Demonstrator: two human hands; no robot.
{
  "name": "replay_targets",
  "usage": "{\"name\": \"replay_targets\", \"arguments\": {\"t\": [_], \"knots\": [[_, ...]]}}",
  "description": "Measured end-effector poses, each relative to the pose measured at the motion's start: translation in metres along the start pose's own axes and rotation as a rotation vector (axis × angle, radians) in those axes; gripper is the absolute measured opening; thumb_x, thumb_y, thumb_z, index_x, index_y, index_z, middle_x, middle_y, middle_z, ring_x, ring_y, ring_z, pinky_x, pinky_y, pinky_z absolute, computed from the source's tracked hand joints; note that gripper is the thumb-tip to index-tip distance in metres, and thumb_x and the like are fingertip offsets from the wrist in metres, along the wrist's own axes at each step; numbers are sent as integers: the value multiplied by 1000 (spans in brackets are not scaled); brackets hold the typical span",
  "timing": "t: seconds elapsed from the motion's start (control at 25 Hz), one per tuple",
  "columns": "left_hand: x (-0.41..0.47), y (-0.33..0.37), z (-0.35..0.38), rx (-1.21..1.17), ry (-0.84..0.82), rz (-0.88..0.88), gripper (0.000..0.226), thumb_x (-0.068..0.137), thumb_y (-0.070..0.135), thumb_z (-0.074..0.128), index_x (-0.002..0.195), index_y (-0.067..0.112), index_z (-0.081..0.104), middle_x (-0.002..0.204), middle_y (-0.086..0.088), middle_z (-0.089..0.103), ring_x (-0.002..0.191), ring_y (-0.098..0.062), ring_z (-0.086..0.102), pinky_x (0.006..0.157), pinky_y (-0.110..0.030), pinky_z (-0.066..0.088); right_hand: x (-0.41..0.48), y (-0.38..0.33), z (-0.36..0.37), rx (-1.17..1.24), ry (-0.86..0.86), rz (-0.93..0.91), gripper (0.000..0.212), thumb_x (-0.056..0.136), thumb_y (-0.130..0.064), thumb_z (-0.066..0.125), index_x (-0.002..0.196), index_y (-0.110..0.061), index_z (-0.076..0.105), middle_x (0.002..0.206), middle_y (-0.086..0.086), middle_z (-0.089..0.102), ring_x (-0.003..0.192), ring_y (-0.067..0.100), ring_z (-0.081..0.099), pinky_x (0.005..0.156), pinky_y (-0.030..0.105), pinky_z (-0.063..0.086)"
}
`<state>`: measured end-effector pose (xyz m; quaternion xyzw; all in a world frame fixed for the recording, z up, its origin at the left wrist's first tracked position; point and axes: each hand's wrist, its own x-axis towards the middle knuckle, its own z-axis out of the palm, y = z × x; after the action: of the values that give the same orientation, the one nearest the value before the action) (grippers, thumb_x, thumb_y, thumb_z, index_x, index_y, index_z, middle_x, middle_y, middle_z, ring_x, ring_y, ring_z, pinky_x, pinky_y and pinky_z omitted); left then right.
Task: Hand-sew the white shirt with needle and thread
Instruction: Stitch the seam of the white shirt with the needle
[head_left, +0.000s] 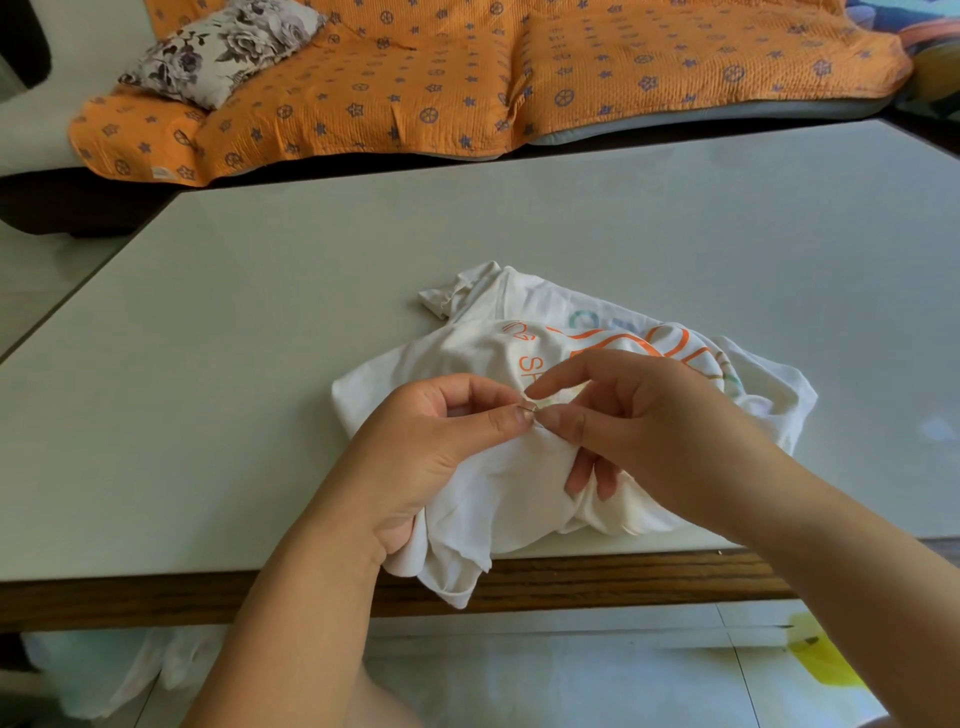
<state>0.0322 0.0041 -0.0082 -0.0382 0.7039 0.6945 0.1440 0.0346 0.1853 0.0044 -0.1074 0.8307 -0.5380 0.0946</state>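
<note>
White shirt (467, 353) lies under left hand (431, 447) gripping it; right hand (649, 415) pinches needle (532, 411).

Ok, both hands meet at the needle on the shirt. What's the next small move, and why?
Probably pull the needle through with the right hand while the left hand steadies the white shirt. The needle shows only as a short glint pinched between both hands at a bunched fold, so a stitch looks half made.
</note>
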Motion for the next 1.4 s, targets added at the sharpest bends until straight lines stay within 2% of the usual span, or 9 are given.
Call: {"name": "replay_targets", "arguments": {"t": [0.16, 0.36, 0.52, 0.6, 0.72, 0.84, 0.92, 1.12, 1.4], "knots": [[2, -2, 3, -31, 15, -19, 22, 60, 30, 80, 77, 17, 76, 87, -10, 76, 85, -19, 73, 84, -32, 55, -2, 1, 11, 0, 20, -65, 22, 95, -11, 56, 93, -31, 65, 70, -4, 71, 56, 9, 69, 61, 23, 56], [1, -2, 3, -11, 11, -42, 27, 65, 31, 78, 86, 14, 78, 93, -11, 77, 92, -23, 73, 89, -38, 55, -1, 2, 16, 9, 145, -100, 14, 95, -19, 58, 85, -28, 60, 67, -5, 68, 49, 6, 65, 50, 17, 48], [-1, 1, 0, 20, 26, -19, 27, 65, 30, 77, 89, 17, 80, 93, -3, 78, 95, -14, 73, 90, -30, 52, 4, 3, 14, -48, 281, -121, 12, 96, -24, 55, 86, -29, 58, 75, -7, 70, 52, 10, 63, 48, 19, 43], [-1, 1, 0, 23, 35, -12, 26, 64, 30, 77, 86, 17, 80, 91, -2, 78, 92, -12, 73, 86, -25, 51, 8, 2, 9, 191, 319, -47, 10, 97, -20, 55, 87, -18, 57, 80, 0, 72, 46, 17, 62, 42, 18, 39], [2, -1, -1, 31, 53, -5, 26, 61, 34, 77, 83, 20, 80, 90, -1, 78, 91, -12, 73, 84, -25, 51, 15, -1, -2, 769, 218, 172, 9, 99, -15, 50, 95, -8, 54, 80, 11, 72, 46, 17, 61, 37, 20, 42], [4, -3, -2, 13, 64, -2, 28, 60, 36, 77, 84, 22, 80, 93, -2, 78, 96, -15, 72, 90, -31, 51, 19, 0, -15, 1260, 137, 306, 7, 97, -9, 48, 96, -4, 53, 82, 13, 70, 64, 19, 72, 49, 21, 57], [4, -4, -3, 17, 76, -1, 29, 59, 38, 77, 84, 23, 79, 93, -1, 78, 96, -15, 72, 92, -32, 52, 21, 0, -20, 1421, 166, 307, 14, 97, -6, 47, 85, -3, 54, 84, 17, 70, 72, 24, 74, 60, 26, 61], [6, -5, -2, 25, 109, -5, 4, 75, 23, 77, 78, 25, 79, 89, 2, 78, 91, -10, 72, 87, -29, 51, 30, 12, -26, 1392, 375, 206, 12, 99, -8, 47, 89, -7, 54, 68, 12, 66, 73, 27, 74, 63, 31, 61], [5, -2, -5, 27, 144, 4, 12, 81, 16, 74, 74, 25, 79, 83, 4, 77, 84, -6, 71, 80, -24, 50, 34, 25, -42, 1121, 581, 66, 15, 101, -9, 43, 93, -12, 55, 64, 7, 65, 84, 27, 73, 79, 38, 59]]}}
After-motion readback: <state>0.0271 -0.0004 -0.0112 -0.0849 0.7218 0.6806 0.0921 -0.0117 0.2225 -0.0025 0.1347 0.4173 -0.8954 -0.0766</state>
